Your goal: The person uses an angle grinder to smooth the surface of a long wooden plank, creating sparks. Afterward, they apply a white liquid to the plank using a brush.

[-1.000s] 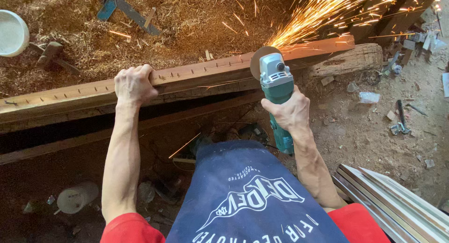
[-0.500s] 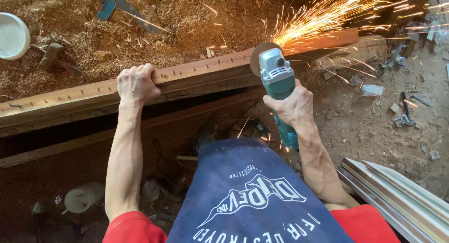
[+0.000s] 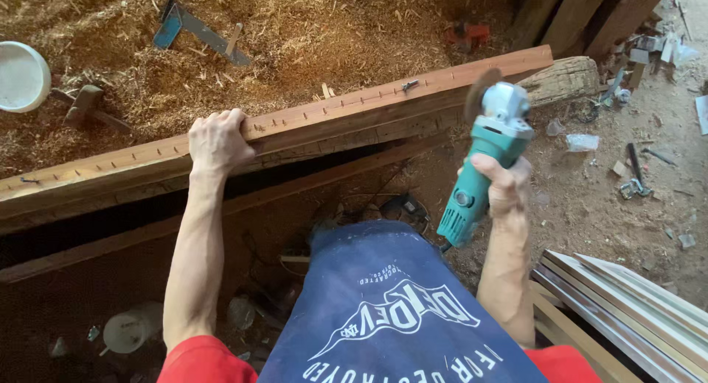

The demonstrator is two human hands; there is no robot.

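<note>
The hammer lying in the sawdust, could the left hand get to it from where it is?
Probably yes: the left hand grips the wooden beam, and the hammer lies just beyond it on open sawdust with nothing between. It would have to let go first.

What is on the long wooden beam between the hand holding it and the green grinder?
In the head view, between the left hand and the angle grinder, the wooden beam shows a row of small notches and one small dark metal piece.
</note>
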